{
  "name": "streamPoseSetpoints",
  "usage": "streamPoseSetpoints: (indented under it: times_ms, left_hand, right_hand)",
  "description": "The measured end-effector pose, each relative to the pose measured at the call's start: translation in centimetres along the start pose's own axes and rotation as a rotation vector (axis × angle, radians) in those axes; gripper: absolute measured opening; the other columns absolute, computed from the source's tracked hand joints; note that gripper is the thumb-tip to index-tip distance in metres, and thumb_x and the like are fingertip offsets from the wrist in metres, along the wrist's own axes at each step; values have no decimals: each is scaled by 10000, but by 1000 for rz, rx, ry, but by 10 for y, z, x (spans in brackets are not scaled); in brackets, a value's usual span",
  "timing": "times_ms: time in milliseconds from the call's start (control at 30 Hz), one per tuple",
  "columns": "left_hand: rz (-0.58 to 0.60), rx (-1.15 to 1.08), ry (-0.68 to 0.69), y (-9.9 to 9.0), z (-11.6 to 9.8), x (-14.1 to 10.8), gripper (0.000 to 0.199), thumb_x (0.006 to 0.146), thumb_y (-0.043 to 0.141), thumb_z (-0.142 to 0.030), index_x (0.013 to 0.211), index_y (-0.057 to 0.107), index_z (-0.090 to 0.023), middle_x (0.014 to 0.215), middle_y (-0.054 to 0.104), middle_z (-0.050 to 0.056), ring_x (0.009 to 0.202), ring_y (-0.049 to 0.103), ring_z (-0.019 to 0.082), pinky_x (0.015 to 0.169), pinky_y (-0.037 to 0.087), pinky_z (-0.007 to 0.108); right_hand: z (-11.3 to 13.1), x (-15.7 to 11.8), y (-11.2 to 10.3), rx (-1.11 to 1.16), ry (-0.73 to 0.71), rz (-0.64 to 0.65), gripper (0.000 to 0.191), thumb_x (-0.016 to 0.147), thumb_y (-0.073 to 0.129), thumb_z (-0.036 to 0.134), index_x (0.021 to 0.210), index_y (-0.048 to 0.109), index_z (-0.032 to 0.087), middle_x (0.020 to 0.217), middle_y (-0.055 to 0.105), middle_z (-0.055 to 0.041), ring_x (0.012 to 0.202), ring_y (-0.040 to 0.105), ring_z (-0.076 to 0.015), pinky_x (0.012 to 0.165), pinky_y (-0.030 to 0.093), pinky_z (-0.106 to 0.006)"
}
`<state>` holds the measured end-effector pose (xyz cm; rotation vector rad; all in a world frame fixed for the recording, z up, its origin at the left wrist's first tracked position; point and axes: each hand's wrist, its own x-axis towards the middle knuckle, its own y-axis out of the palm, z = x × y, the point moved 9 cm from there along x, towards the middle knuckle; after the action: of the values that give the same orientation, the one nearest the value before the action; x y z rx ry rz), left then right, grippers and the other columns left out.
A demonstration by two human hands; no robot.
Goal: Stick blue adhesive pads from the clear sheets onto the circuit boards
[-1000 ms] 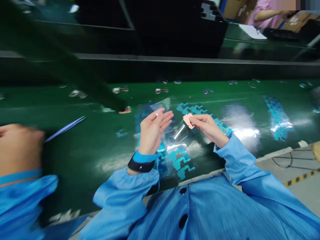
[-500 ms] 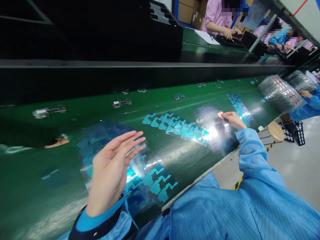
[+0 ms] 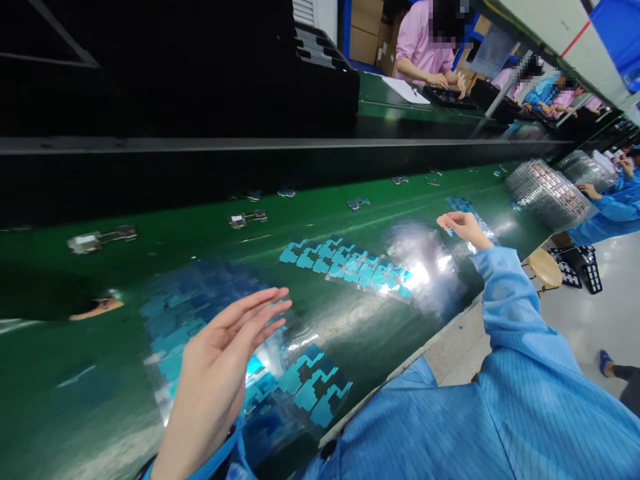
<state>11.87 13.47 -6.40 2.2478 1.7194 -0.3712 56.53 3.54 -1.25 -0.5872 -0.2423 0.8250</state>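
My left hand (image 3: 225, 363) hovers palm inward with its fingers stretched out, holding nothing. Below and around it lie clear sheets with blue die-cut film pieces (image 3: 313, 387) on the green work surface. My right hand (image 3: 465, 228) is farther off to the right, thumb and fingers pinched together. Whatever is at its fingertips is too small to name. Between the hands rests another sheet of blue film pieces (image 3: 357, 267), beside a shiny clear sheet (image 3: 423, 260). One more strip of blue pieces (image 3: 463, 205) is partly behind my right hand.
Several small circuit boards (image 3: 247, 219) are spread along the back of the green bench (image 3: 210, 240). Stacked clear trays (image 3: 550, 193) stand at the right, near a co-worker's blue sleeve (image 3: 607, 217). A round stool (image 3: 545, 268) is beyond the bench edge.
The view has shifted slightly. My right hand has lifted a little from the sheet, still pinched. My left hand has dipped slightly, its fingers drawn closer together.
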Motion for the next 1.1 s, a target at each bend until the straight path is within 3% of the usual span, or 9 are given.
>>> streamPoseSetpoints:
  times_ms: [133, 167, 233, 300, 600, 700, 800, 900, 1100]
  left_hand:
    - [213, 35, 19, 34, 8, -14, 332, 770, 702, -509, 876, 754, -199, 939, 779, 84, 851, 722, 227, 763, 588, 316]
    - [344, 50, 7, 50, 12, -20, 369, 815, 644, -526, 868, 755, -178, 901, 782, 101, 828, 727, 224, 753, 586, 315]
    - [396, 71, 10, 62, 15, -26, 415, 852, 580, -536, 828, 763, -165, 840, 787, 107, 779, 738, 229, 715, 589, 318]
    - [377, 99, 36, 61, 13, -27, 407, 859, 558, -515, 742, 756, -180, 755, 780, 86, 734, 732, 225, 699, 588, 321]
    - [129, 135, 178, 14, -4, -22, 209, 750, 596, -315, 574, 624, -207, 568, 664, 1, 601, 679, 197, 612, 550, 285]
    - [22, 106, 211, -5, -8, -17, 186, 730, 613, -314, 576, 610, -210, 578, 662, -1, 631, 690, 210, 630, 540, 288]
    - [-83, 75, 239, -27, -11, -14, 188, 728, 621, -332, 585, 615, -210, 594, 671, 5, 662, 698, 222, 659, 534, 294]
    - [-149, 48, 260, -43, -10, -12, 200, 734, 619, -354, 603, 636, -204, 606, 694, 18, 631, 692, 219, 653, 536, 301]
    - [-235, 1, 280, -61, 1, -6, 263, 746, 602, -401, 599, 642, -188, 600, 705, 40, 579, 684, 214, 613, 532, 300]
  right_hand:
    - [66, -73, 66, -17, -401, -36, 76, 824, 695, 306, 805, 686, 233, 1164, 685, -90, 1169, 584, -262, 1080, 372, -487]
    - [91, -105, 87, -104, -666, -49, 33, 836, 686, 257, 866, 698, 253, 1177, 697, -85, 1128, 620, -260, 1060, 392, -510]
    - [120, -168, 125, -202, -1073, -72, 221, 839, 674, 153, 1007, 690, 296, 1140, 730, -58, 1033, 673, -225, 1055, 414, -496]
    - [131, -206, 156, -217, -1285, 6, 302, 860, 635, 119, 1111, 667, 285, 1129, 743, -60, 1000, 690, -202, 1039, 448, -457]
    - [168, -212, 193, -230, -1622, 201, 144, 924, 600, 186, 1037, 688, 174, 1015, 773, -88, 892, 704, -183, 939, 534, -403]
    - [182, -189, 190, -87, -1446, 291, 402, 864, 662, 470, 1174, 650, 213, 1099, 749, -101, 990, 700, -221, 962, 533, -431]
    - [181, -140, 200, 76, -900, 454, 460, 898, 568, 545, 1212, 640, 217, 1178, 711, -119, 1077, 679, -243, 941, 549, -431]
    - [170, -122, 231, 151, -463, 723, 313, 878, 623, 469, 1006, 720, 201, 1053, 752, -94, 966, 716, -223, 888, 569, -394]
    - [176, -133, 276, 241, -298, 952, 292, 767, 744, 455, 732, 713, 167, 1004, 758, -102, 909, 717, -206, 856, 555, -338]
